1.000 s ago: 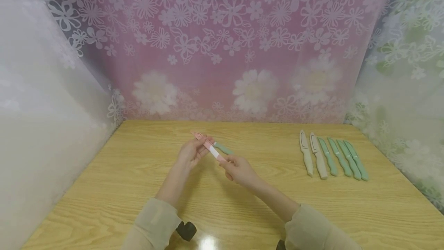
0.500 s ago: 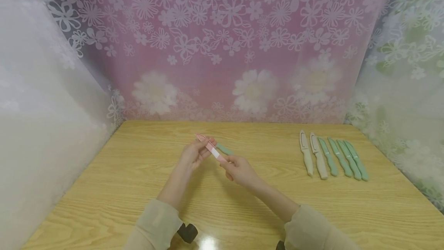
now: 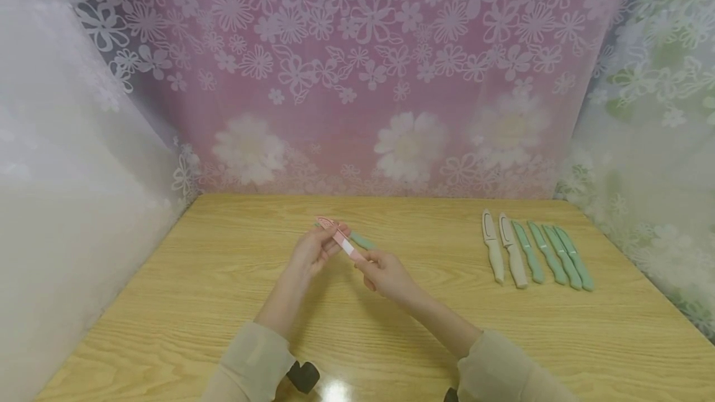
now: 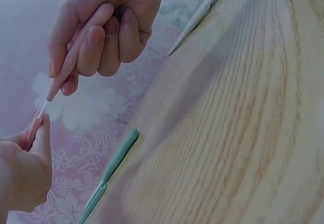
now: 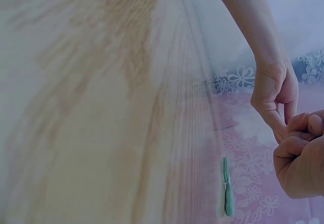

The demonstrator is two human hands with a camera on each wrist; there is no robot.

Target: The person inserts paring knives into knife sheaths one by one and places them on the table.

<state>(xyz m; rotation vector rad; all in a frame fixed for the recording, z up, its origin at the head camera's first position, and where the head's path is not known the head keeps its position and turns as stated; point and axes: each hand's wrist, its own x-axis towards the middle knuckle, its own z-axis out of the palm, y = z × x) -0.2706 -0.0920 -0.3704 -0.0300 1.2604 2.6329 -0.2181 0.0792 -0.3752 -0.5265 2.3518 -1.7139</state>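
In the head view, a pink-handled knife with a white blade (image 3: 349, 247) is held in the air above the table, partly inside a pink sheath (image 3: 325, 223). My left hand (image 3: 310, 252) pinches the sheath between thumb and fingers. The right hand (image 3: 389, 275) grips the pink handle (image 4: 76, 57), seen best in the left wrist view. A short strip of blade shows between handle and sheath. Behind the hands a green knife (image 3: 363, 241) lies on the table, partly hidden by the left hand; it also appears in the right wrist view.
On the right of the wooden table (image 3: 424, 327) lie two cream knives (image 3: 493, 259) and several green knives (image 3: 558, 259) in a row. Floral curtains (image 3: 346, 79) hang behind the table and at both sides.
The left hand and sheath have shifted slightly right, towards the right hand. Less of the white blade shows between sheath and handle. The right hand stays nearly still.
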